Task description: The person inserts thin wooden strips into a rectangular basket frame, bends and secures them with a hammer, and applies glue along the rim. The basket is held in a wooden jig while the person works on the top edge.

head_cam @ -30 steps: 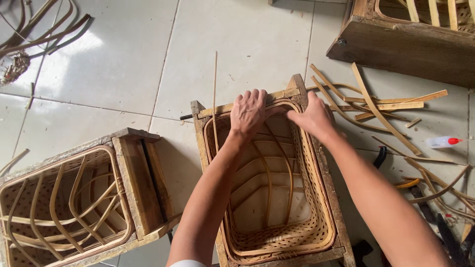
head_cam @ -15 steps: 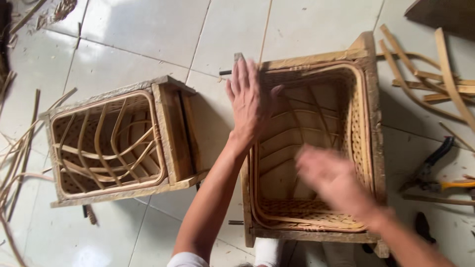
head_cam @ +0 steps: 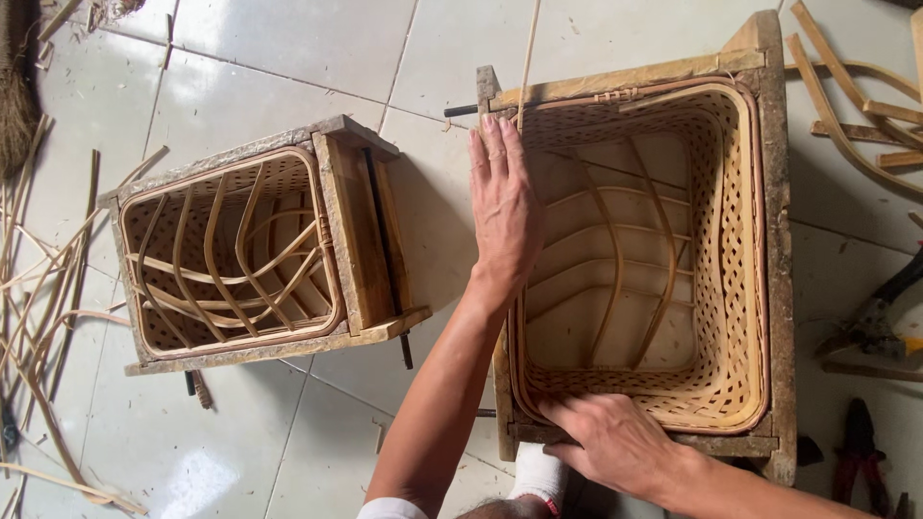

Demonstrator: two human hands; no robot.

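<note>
A woven rattan basket (head_cam: 731, 288) sits inside a square wooden frame mould (head_cam: 777, 211) on the tiled floor. My left hand (head_cam: 502, 207) lies flat, fingers together, along the frame's left rim near the far corner. My right hand (head_cam: 615, 444) grips the near rim of the basket and frame at the bottom edge. A thin rattan strip (head_cam: 528, 58) sticks up from the far left corner.
A second wooden frame with a woven basket (head_cam: 245, 250) lies on its side to the left. Loose rattan strips (head_cam: 38, 288) lie at far left, bent wooden pieces (head_cam: 856, 106) at top right, and pliers (head_cam: 875, 322) at right.
My right hand moved from the basket's far rim to its near rim. My left hand slid onto the left rim. The view shifted, so the basket now sits to the right.
</note>
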